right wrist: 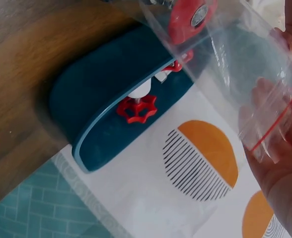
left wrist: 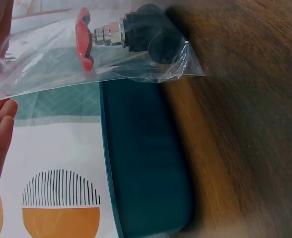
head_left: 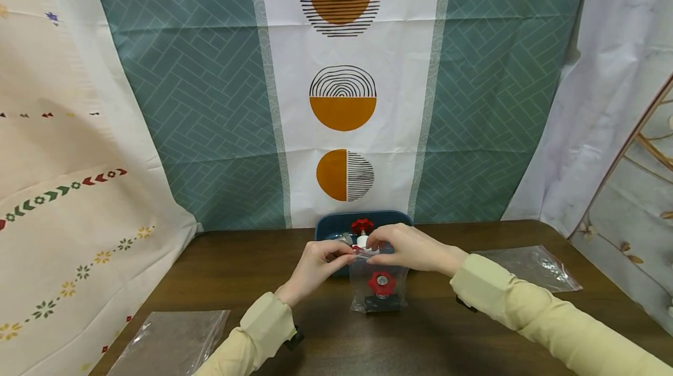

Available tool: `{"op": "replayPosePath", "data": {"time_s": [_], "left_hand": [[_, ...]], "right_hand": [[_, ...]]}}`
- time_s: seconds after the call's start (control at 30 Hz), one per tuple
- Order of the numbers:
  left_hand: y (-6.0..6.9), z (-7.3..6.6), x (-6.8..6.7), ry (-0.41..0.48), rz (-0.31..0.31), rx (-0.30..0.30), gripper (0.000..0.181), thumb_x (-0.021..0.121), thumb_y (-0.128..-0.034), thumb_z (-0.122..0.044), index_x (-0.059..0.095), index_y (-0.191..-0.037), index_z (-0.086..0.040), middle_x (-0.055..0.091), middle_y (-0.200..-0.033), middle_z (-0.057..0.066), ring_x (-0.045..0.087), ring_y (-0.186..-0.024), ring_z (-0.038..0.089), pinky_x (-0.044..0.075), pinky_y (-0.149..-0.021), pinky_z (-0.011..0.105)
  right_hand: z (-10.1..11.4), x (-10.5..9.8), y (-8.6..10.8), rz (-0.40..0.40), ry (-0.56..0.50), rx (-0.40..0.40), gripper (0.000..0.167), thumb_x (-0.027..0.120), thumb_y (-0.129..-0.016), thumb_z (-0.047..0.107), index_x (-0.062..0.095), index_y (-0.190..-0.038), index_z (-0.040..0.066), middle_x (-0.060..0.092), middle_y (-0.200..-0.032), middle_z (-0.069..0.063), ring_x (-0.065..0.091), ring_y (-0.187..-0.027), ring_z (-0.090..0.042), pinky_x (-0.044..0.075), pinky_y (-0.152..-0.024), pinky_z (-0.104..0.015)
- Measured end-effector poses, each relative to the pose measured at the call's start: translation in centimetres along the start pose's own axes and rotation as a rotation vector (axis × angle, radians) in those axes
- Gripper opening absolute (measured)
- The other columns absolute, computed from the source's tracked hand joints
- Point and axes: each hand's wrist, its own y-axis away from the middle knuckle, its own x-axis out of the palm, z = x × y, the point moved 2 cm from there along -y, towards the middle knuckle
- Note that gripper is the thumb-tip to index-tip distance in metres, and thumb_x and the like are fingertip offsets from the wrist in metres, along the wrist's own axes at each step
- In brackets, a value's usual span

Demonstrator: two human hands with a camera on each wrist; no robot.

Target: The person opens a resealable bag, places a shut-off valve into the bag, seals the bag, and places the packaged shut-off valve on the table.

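Observation:
A clear zip-lock bag (head_left: 359, 285) hangs upright between the hands, with a black valve (head_left: 382, 305) and its red handwheel (head_left: 381, 284) at the bottom. My left hand (head_left: 311, 265) pinches the bag's top at its left corner. The right hand (head_left: 412, 247) holds the top at the other side, thumb below and fingers above. In the right wrist view the red zip line (right wrist: 277, 121) runs across the bag in front of the fingers. The valve lies on its side in the left wrist view, its metal stem nut (left wrist: 110, 34) showing through the plastic.
Behind the bag stands a dark blue bin (head_left: 327, 225) holding valves, one with a red handwheel (head_left: 362, 226) and a white body. Flat clear bags lie on the brown table (head_left: 252, 259), one bag (head_left: 173, 341) at front left, another bag (head_left: 531, 268) at right. Patterned cloth hangs behind.

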Motion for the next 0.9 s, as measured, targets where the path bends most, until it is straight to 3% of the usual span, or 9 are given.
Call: {"op": "replayPosePath", "data": {"time_s": [0.13, 0.23, 0.57, 0.9], "left_hand": [[-0.4, -1.9, -0.4, 0.004, 0.005, 0.026, 0.009, 0.066, -0.0790, 0.005, 0.067, -0.087, 0.001, 0.065, -0.081, 0.010, 0.059, -0.068, 0.017, 0.051, -0.058, 0.028], [-0.6, -2.8, -0.7, 0.009, 0.012, 0.010, 0.010, 0.065, -0.0778, 0.009, 0.066, -0.087, 0.004, 0.064, -0.080, 0.013, 0.059, -0.067, 0.020, 0.051, -0.059, 0.031], [-0.5, -2.8, -0.7, 0.016, 0.017, -0.014, 0.012, 0.064, -0.0779, 0.010, 0.066, -0.088, 0.004, 0.064, -0.083, 0.013, 0.059, -0.069, 0.020, 0.051, -0.061, 0.026], [-0.6, -2.9, -0.7, 0.008, 0.008, 0.009, 0.013, 0.065, -0.0771, 0.011, 0.066, -0.087, 0.003, 0.064, -0.082, 0.013, 0.059, -0.068, 0.021, 0.051, -0.060, 0.027]], "right_hand": [[0.1, 0.4, -0.5, -0.006, -0.007, -0.030, 0.013, 0.066, -0.084, 0.024, 0.064, -0.093, 0.015, 0.058, -0.086, 0.012, 0.054, -0.074, -0.004, 0.047, -0.066, -0.022], [0.1, 0.5, -0.8, -0.021, -0.011, -0.045, 0.007, 0.067, -0.084, 0.019, 0.065, -0.089, 0.015, 0.058, -0.084, 0.013, 0.052, -0.069, -0.002, 0.048, -0.063, -0.023], [0.5, 0.8, -1.6, -0.029, 0.005, -0.078, 0.005, 0.068, -0.082, 0.012, 0.069, -0.087, 0.011, 0.061, -0.081, 0.009, 0.052, -0.064, -0.002, 0.046, -0.062, -0.016], [0.7, 0.8, -1.7, -0.047, 0.067, -0.136, 0.006, 0.071, -0.079, 0.011, 0.071, -0.086, 0.010, 0.063, -0.080, 0.007, 0.053, -0.064, -0.002, 0.045, -0.064, -0.014]]}}
